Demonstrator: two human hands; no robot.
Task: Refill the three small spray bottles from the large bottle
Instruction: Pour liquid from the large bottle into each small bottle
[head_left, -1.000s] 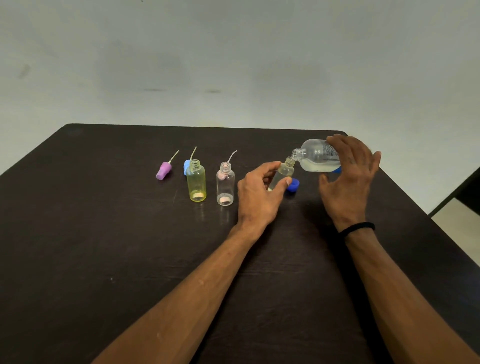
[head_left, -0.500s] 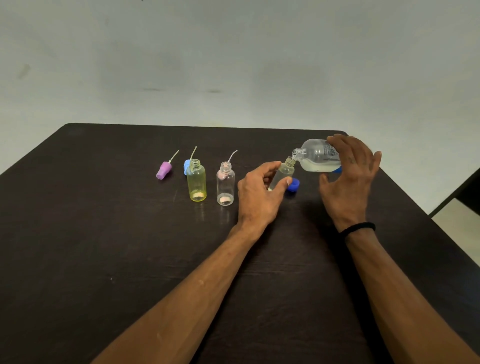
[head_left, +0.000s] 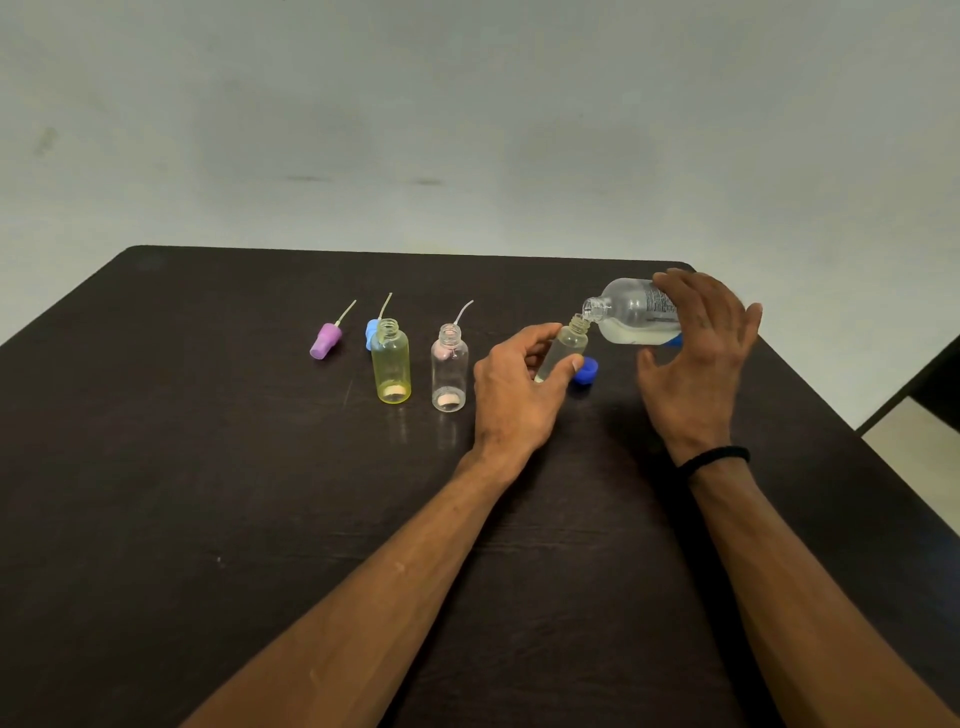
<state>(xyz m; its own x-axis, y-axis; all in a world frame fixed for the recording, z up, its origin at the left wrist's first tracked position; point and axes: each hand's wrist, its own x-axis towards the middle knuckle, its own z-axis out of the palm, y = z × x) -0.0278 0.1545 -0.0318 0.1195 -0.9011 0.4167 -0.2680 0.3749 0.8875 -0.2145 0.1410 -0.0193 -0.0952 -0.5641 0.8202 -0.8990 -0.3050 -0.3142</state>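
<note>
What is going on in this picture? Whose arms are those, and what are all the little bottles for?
The arms belong to a person wearing a camera on their head, so you see what they see, looking down at a dark table.

The right hand tips a large clear bottle so its mouth meets the mouth of a small clear bottle, which the left hand holds tilted. Liquid is being poured across.

Its blue cap lies on the table by the hands. Further left stand two more open bottles, a clear one and a yellow one. Their spray tops with thin tubes lie nearby: purple, blue, and a pink one behind the clear bottle.
</note>
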